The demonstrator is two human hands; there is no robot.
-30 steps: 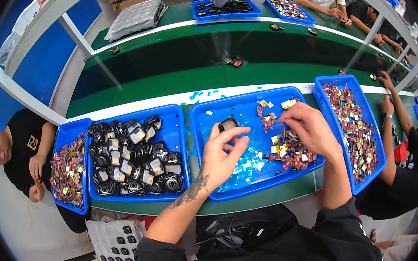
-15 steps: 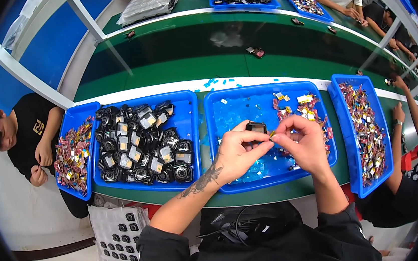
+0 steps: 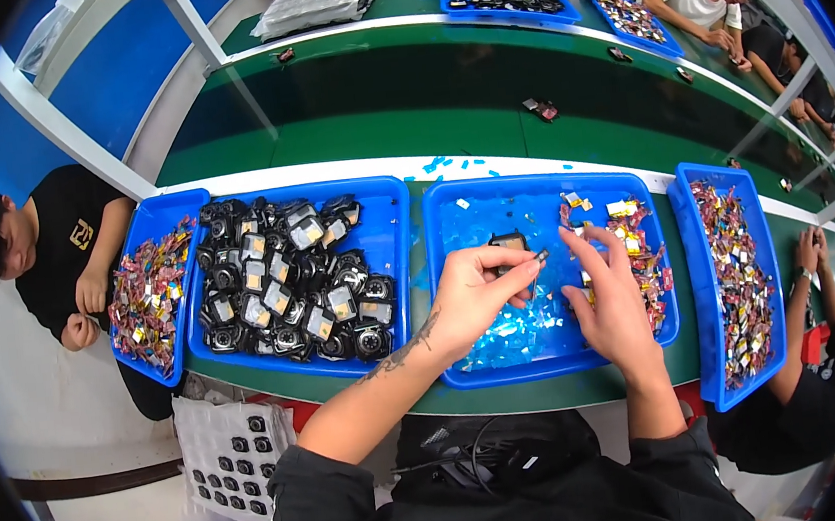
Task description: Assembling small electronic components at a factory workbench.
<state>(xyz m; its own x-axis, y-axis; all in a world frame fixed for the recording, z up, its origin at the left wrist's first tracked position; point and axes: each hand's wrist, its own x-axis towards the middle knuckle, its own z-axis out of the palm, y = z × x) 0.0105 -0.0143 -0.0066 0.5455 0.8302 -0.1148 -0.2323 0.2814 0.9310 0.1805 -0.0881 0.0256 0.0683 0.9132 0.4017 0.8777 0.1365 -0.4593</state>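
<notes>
My left hand (image 3: 481, 295) holds a small black square part (image 3: 509, 245) over the middle blue tray (image 3: 469, 376), fingers pinched on it near a thin tab at its right side. My right hand (image 3: 607, 292) hovers just to the right, fingers spread and curved, touching nothing I can make out. Scraps of blue film (image 3: 524, 326) lie on the tray floor beneath both hands. A heap of small colourful wired pieces (image 3: 632, 240) sits at the tray's right end, close to my right fingertips.
A blue tray (image 3: 393, 263) full of black square parts stands to the left. Two more trays of colourful pieces sit at far left (image 3: 155, 296) and far right (image 3: 731, 281). People sit at both ends, and a green conveyor (image 3: 402, 101) runs behind the trays.
My hands have drawn apart a little: the right one has come off the black part and opened, while the left one keeps hold of it. The view has shifted slightly.
</notes>
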